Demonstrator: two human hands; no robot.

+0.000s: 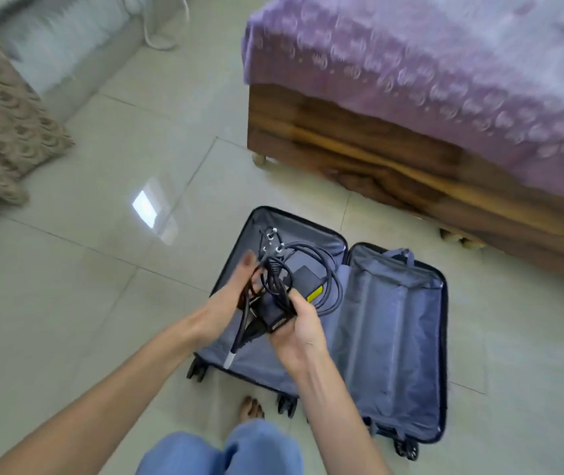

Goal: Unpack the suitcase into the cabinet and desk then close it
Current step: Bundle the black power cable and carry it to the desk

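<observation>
Left hand (225, 303) and right hand (297, 329), fingers (299, 299) tight around cabled charger (303, 275), yellow label (315, 296) unreadable, above suitcase (393, 320).

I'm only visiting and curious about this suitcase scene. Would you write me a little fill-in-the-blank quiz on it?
1. The suitcase lies ____ on the tiled floor.
2. The left hand and right hand hold a black charger with a ____ label.
3. The bed beside the suitcase has a ____ cover.
Missing words: open; yellow; purple.

Likely a home bedroom: covered wooden bed (376, 145), tiled floor (119, 166).
</observation>
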